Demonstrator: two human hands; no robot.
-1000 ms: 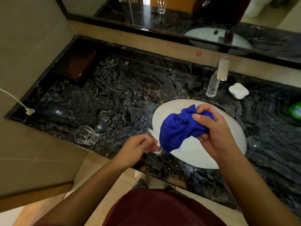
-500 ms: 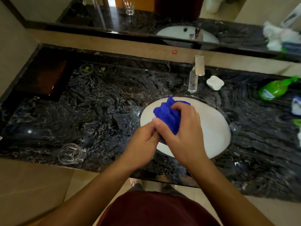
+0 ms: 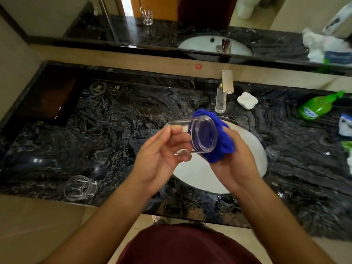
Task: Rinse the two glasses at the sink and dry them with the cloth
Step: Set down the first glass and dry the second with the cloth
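Head view: person stands at a dark marbled counter [image 3: 118,130] with a white oval sink [image 3: 253,149] set in it. Left hand [image 3: 162,159] grips a clear glass [image 3: 198,136] held on its side above the sink's left edge, fingers and thumb curled round its wall, thick base turned toward the camera. Right hand [image 3: 236,159] grips a bunched blue cloth [image 3: 222,147], which is pressed against the far side of the glass; whether it enters the mouth cannot be told. Second glass [image 3: 81,188] lies on its side near the counter's front edge, well apart to the left, untouched. Chrome tap [image 3: 224,88] behind the sink; white soap dish [image 3: 247,100] just beside it on the right. Green bottle [image 3: 318,106] lies at far right. Mirror [image 3: 190,21] above reflects the basin.
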